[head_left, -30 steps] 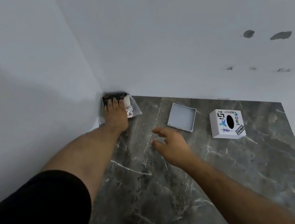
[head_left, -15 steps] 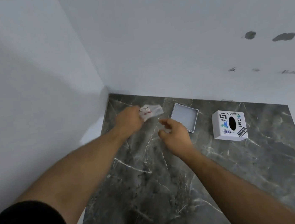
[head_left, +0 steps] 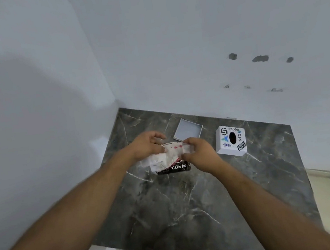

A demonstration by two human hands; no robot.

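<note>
A clear plastic bag [head_left: 170,155] with white labels and a dark "Dove" packet [head_left: 177,167] inside hangs just above the dark marble table [head_left: 190,204]. My left hand [head_left: 149,145] grips the bag's left upper edge with curled fingers. My right hand [head_left: 197,152] pinches its right upper edge. Both hands hold it up over the middle of the table, between me and the far wall. What else the bag contains is hidden by the labels.
A shallow grey square lid or tray [head_left: 187,129] lies near the far wall. To its right stands a white box [head_left: 230,139] with stickers and a dark oval hole. Walls close the left and far sides; the floor shows at right.
My left hand took the bag from the far-left corner and brought it to the table's middle. My right hand moved in and took hold of its other edge.
</note>
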